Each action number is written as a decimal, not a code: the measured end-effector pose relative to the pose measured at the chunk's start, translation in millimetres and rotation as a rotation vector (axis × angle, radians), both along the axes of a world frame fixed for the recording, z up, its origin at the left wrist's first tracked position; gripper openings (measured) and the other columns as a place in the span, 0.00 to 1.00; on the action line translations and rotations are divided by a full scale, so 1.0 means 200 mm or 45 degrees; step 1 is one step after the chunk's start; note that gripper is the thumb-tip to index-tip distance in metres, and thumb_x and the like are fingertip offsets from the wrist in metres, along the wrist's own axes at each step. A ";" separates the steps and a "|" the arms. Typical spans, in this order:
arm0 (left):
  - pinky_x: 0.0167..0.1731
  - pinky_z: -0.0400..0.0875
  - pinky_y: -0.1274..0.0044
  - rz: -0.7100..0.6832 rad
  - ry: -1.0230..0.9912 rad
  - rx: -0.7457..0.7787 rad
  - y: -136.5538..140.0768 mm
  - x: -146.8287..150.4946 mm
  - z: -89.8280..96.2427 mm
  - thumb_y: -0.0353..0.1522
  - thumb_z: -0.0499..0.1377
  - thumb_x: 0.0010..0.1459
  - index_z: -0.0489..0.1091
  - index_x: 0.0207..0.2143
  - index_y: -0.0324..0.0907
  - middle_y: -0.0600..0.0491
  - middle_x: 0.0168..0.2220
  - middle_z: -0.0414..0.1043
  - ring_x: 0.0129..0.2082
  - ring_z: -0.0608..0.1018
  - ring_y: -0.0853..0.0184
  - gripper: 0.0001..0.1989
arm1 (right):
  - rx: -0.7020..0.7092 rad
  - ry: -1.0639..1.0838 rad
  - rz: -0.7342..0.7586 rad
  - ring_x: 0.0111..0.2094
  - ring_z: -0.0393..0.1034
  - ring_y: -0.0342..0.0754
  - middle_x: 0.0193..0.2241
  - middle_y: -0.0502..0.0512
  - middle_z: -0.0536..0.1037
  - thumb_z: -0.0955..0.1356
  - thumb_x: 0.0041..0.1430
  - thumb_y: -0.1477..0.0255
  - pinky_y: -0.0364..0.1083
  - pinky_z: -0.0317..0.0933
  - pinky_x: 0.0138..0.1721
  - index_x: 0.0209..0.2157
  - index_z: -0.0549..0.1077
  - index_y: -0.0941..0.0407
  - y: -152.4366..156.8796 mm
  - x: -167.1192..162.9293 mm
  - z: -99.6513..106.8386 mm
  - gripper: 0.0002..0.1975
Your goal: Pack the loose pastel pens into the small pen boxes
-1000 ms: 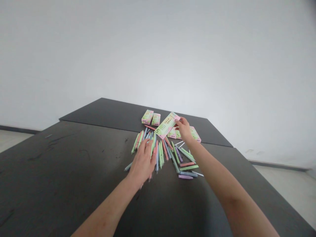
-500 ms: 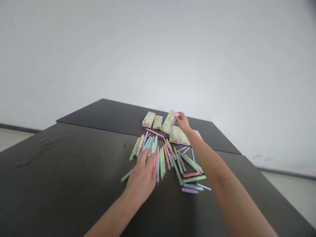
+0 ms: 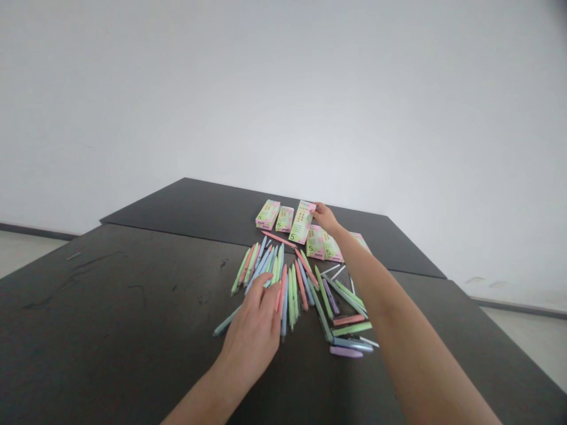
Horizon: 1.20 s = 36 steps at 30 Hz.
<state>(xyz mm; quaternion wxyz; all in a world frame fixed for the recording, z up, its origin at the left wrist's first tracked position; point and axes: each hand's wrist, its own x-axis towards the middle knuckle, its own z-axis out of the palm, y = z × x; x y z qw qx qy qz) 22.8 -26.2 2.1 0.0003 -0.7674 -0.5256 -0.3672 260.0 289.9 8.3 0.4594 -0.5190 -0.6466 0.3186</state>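
In the head view, the right hand [image 3: 324,217] is pinching a pink-and-green carton [image 3: 302,224] just to its left, the long axis running near to far. The left hand [image 3: 253,327], farther away, is curving over pastel pens [image 3: 291,298]; whether it is gripping, I cannot tell. Neighbouring cartons [image 3: 315,245] are hiding any contents.

head cam, fwd/down, near tbl [image 3: 115,330], facing wall [image 3: 283,100]

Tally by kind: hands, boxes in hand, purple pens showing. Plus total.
Hands (left hand, right hand): 2
Held box: 1
Purple pens showing: 2
Total: 5
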 end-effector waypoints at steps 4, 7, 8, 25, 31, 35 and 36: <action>0.50 0.74 0.65 0.000 -0.010 -0.007 0.00 0.00 0.00 0.24 0.48 0.58 0.65 0.54 0.43 0.43 0.55 0.63 0.53 0.73 0.57 0.22 | -0.028 0.031 0.053 0.31 0.71 0.44 0.32 0.52 0.78 0.66 0.52 0.76 0.46 0.68 0.36 0.41 0.71 0.58 0.03 0.00 -0.02 0.12; 0.50 0.74 0.65 -0.004 -0.007 -0.016 0.00 0.00 0.00 0.24 0.48 0.57 0.65 0.53 0.43 0.43 0.55 0.64 0.52 0.73 0.57 0.22 | -0.072 0.045 0.063 0.30 0.71 0.44 0.30 0.53 0.78 0.67 0.50 0.77 0.45 0.68 0.34 0.38 0.72 0.59 0.02 0.01 -0.03 0.11; 0.50 0.74 0.65 -0.002 -0.005 -0.021 0.00 0.00 0.00 0.25 0.48 0.58 0.66 0.53 0.44 0.43 0.55 0.64 0.53 0.73 0.57 0.21 | -0.085 0.045 0.066 0.29 0.71 0.44 0.30 0.53 0.78 0.68 0.50 0.77 0.45 0.68 0.33 0.37 0.73 0.60 0.02 0.01 -0.04 0.10; 0.58 0.64 0.63 -0.001 0.114 -0.107 0.13 -0.08 -0.06 0.25 0.47 0.61 0.67 0.53 0.40 0.46 0.53 0.69 0.55 0.70 0.59 0.19 | -0.274 -0.197 0.165 0.25 0.68 0.45 0.23 0.55 0.78 0.70 0.48 0.77 0.44 0.64 0.31 0.25 0.76 0.61 -0.05 0.01 -0.08 0.01; 0.58 0.64 0.61 0.091 0.160 -0.175 0.19 -0.11 -0.12 0.26 0.46 0.63 0.67 0.54 0.39 0.44 0.55 0.68 0.56 0.69 0.57 0.19 | -0.296 -0.360 0.135 0.26 0.71 0.45 0.26 0.54 0.79 0.68 0.54 0.78 0.43 0.66 0.31 0.38 0.75 0.61 -0.05 -0.03 -0.10 0.08; 0.58 0.63 0.61 0.109 0.160 -0.179 0.20 -0.11 -0.12 0.26 0.46 0.63 0.66 0.54 0.37 0.43 0.55 0.68 0.56 0.69 0.57 0.19 | -0.304 -0.512 0.106 0.30 0.73 0.45 0.30 0.54 0.79 0.66 0.60 0.76 0.42 0.67 0.34 0.46 0.73 0.61 -0.04 -0.05 -0.11 0.12; 0.58 0.63 0.62 0.110 0.156 -0.177 0.19 -0.11 -0.12 0.26 0.46 0.63 0.66 0.54 0.37 0.43 0.55 0.68 0.56 0.69 0.57 0.19 | -0.309 -0.555 0.102 0.31 0.74 0.45 0.31 0.54 0.79 0.66 0.61 0.76 0.42 0.67 0.35 0.47 0.72 0.61 -0.04 -0.06 -0.10 0.12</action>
